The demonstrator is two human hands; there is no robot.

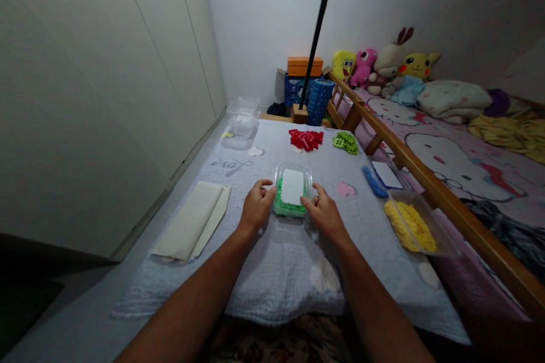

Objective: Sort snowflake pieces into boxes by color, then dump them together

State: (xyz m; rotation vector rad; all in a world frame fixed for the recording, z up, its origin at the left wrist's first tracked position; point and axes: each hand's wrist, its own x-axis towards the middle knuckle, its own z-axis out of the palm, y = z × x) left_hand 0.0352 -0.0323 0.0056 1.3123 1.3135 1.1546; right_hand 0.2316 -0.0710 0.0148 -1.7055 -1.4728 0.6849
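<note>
A small clear plastic box (292, 190) with a white label on its lid and green pieces inside rests on the grey-white cloth (272, 272). My left hand (256, 207) grips the box's left side, fingers curled round its edge. My right hand (323, 211) grips its right side, thumb on the lid. Both forearms reach in from the bottom of the view.
A red pile (306, 139) and a light green pile (346, 142) lie farther back. Blue pieces (374, 181) and a clear tray of yellow pieces (411, 226) sit at right by a wooden bed rail (430, 181). An empty clear tub (243, 115) stands back left, a folded cloth (191, 220) at left.
</note>
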